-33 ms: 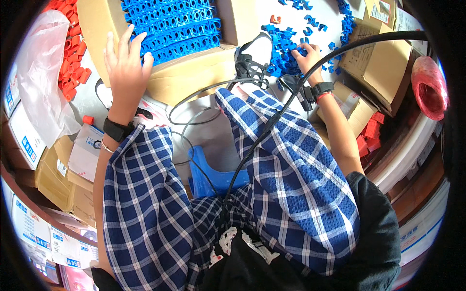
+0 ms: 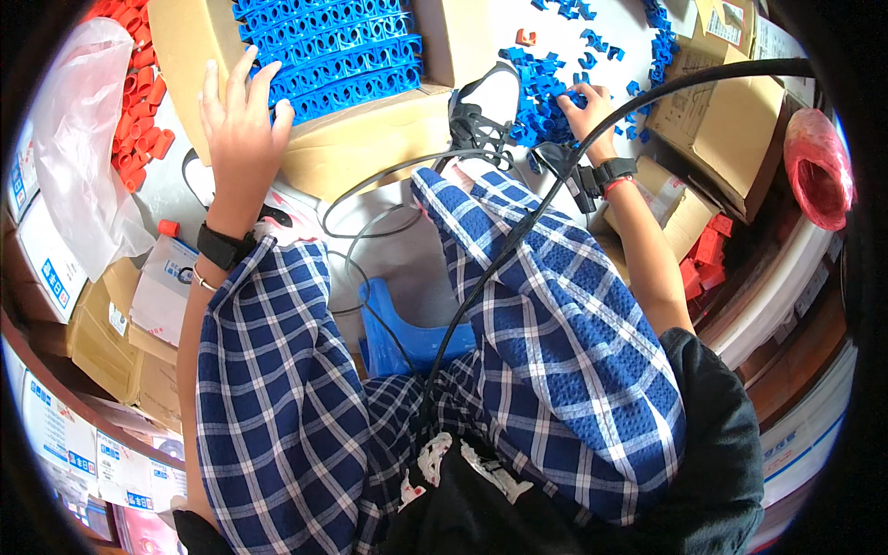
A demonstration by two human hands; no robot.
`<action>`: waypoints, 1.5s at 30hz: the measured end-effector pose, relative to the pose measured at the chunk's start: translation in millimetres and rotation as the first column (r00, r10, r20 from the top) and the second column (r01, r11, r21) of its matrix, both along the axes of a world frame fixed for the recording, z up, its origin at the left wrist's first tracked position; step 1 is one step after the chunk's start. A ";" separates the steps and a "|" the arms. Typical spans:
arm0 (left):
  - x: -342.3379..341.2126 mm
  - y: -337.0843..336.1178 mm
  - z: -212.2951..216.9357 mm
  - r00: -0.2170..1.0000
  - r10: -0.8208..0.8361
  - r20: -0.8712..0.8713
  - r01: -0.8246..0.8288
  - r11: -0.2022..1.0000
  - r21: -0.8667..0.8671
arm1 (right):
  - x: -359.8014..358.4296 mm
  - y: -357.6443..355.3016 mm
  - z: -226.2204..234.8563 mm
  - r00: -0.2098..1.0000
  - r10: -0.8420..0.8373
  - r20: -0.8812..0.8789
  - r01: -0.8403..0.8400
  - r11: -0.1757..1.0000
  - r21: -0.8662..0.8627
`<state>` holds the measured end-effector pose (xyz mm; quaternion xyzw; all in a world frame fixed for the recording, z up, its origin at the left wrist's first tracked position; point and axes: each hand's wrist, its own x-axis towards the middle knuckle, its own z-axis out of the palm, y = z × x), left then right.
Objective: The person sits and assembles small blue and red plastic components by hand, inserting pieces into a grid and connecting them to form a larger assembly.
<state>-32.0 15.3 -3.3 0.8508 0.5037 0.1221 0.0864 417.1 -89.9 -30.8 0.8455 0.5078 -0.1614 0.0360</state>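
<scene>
My left hand (image 2: pixel 242 129) lies on the left edge of an open cardboard box (image 2: pixel 370 148), fingers spread, fingertips beside the contents. Neat rows of blue plastic clips (image 2: pixel 342 57) with round openings fill this box. To the right, my right hand (image 2: pixel 592 118) reaches into a heap of loose blue clips (image 2: pixel 529 88) on the floor. Its thumb and fingers are curled together around a blue clip at the heap's right side; the fingertips are partly hidden. One orange piece (image 2: pixel 525 37) lies at the heap's far edge.
Red plastic tubes (image 2: pixel 139 125) and a clear plastic bag (image 2: pixel 83 139) lie at the left. Cardboard boxes (image 2: pixel 726 129) stand at the right, near red pieces (image 2: pixel 708 254) and a pink film roll (image 2: pixel 819 171). A black cable (image 2: pixel 555 185) crosses before me; a blue stool (image 2: pixel 407 338) sits between my legs.
</scene>
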 end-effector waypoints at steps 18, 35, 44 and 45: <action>-7.9 4.1 32.6 0.824 0.261 0.502 0.041 0.858 -0.512 | -61.7 39.4 50.2 0.975 0.207 -0.083 -0.162 0.912 0.377; 37.2 -26.7 39.2 0.313 0.930 0.191 0.514 0.003 -0.858 | -248.9 68.2 94.1 0.198 0.956 -0.217 -0.710 0.292 0.640; 34.7 -22.2 19.1 0.246 0.950 -0.193 0.670 -0.311 -0.674 | -251.0 62.1 94.5 0.308 0.945 -0.114 -0.711 0.308 0.632; 30.6 -23.7 12.0 0.248 0.950 -0.192 0.669 -0.311 -0.675 | -250.5 61.8 92.7 0.310 0.944 -0.113 -0.710 0.309 0.633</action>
